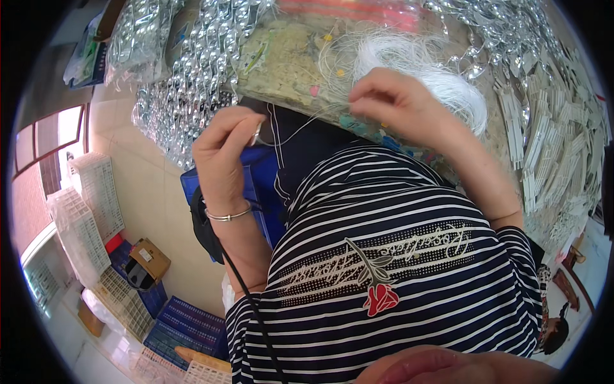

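My left hand (225,144) is closed, with thumb and forefinger pinching a small shiny silver piece (256,134). A thin white thread (299,130) runs from beside this piece up across my lap toward my right hand (400,105). The right hand is raised over the table's near edge, fingers curled and thumb close to the forefinger; the thread's end seems to be between their tips. Just beyond that hand, a loose bundle of white thread (457,89) lies on the worn table (288,64).
Twisted silver strands (198,57) hang over the table's left side, and more silver strands (511,32) lie at the far right. Many thin white strips (543,134) are heaped on the right. White crates (80,224), blue crates (185,323) and a cardboard box (150,262) stand at lower left.
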The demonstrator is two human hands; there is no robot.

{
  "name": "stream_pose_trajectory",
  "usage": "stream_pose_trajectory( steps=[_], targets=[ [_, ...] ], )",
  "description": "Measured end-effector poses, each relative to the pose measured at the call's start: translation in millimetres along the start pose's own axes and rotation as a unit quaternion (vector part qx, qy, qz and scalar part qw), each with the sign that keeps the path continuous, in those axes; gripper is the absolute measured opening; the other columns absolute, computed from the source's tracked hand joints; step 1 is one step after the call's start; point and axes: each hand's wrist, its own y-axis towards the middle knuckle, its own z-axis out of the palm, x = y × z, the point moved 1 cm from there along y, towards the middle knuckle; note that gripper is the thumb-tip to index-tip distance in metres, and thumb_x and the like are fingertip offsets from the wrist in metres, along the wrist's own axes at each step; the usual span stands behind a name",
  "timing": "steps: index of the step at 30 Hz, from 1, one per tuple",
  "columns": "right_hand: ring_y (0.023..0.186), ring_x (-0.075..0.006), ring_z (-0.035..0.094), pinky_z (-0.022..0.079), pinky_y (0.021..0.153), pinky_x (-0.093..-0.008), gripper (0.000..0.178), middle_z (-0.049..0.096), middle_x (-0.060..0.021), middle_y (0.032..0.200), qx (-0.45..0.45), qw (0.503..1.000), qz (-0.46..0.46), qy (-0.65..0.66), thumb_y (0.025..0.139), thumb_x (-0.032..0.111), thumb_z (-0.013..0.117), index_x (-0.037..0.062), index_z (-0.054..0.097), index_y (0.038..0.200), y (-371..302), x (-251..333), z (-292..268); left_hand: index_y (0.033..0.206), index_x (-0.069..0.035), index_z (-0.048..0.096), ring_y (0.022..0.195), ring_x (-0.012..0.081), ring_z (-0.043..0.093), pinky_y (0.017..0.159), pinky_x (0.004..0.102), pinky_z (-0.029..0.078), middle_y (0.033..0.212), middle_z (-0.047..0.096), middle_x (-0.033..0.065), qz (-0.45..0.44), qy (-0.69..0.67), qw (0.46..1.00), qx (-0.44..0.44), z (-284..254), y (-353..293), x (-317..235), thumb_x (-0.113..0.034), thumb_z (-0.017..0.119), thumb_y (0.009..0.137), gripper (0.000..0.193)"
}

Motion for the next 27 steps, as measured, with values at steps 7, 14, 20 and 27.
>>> stream_pose_trajectory(
  steps=[7, 14, 20, 27],
  targets=[
    [0.092, -0.03, 0.053, 0.046, 0.077, -0.0361, 0.028, 0.054, -0.009, 0.097, 0.005, 0.952, -0.214, -0.221, 0.071, 0.004, 0.068, 0.0072, 0.059, 0.097, 26.2, -10.6, 49.2, 0.079, 0.004, 0.063, 0.067, 0.0143, 0.051, 0.06, 0.0234, 0.039, 0.084, 0.057, 0.0124, 0.082, -0.023, 0.996, -0.017, -43.2, -25.5, -10.8, 0.004, 0.058, 0.077, 0.005],
    [0.09, -0.0286, 0.054, 0.047, 0.073, -0.0374, 0.013, 0.052, -0.0081, 0.091, 0.035, 0.939, -0.204, -0.276, 0.074, 0.007, 0.065, 0.0085, 0.056, 0.083, 31.8, -14.4, 55.5, 0.081, 0.003, 0.061, 0.068, 0.0174, 0.05, 0.059, 0.0255, 0.038, 0.084, 0.057, 0.0134, 0.118, -0.084, 0.989, -0.034, -55.0, -30.2, -3.6, -0.003, 0.058, 0.08, 0.007],
    [0.082, -0.024, 0.056, 0.047, 0.069, -0.0335, 0.011, 0.053, -0.0081, 0.093, -0.031, 0.954, -0.169, -0.245, 0.078, 0.009, 0.063, 0.0072, 0.056, 0.086, 47.2, -0.7, 30.4, 0.081, 0.003, 0.061, 0.068, 0.0179, 0.051, 0.059, 0.0262, 0.04, 0.085, 0.057, 0.0141, 0.121, -0.118, 0.985, -0.019, -52.7, -30.5, -0.3, -0.006, 0.06, 0.081, 0.008],
    [0.078, -0.0145, 0.056, 0.046, 0.067, -0.0271, 0.025, 0.055, -0.0056, 0.102, -0.16, 0.942, -0.19, -0.224, 0.085, 0.013, 0.06, 0.0087, 0.056, 0.109, 57.1, 16.7, -4.2, 0.081, 0.004, 0.064, 0.067, 0.0146, 0.053, 0.058, 0.0219, 0.04, 0.086, 0.059, 0.0144, 0.107, -0.061, 0.992, 0.027, -34.7, -27.0, -4.8, 0.0, 0.062, 0.078, 0.006]
  ],
)
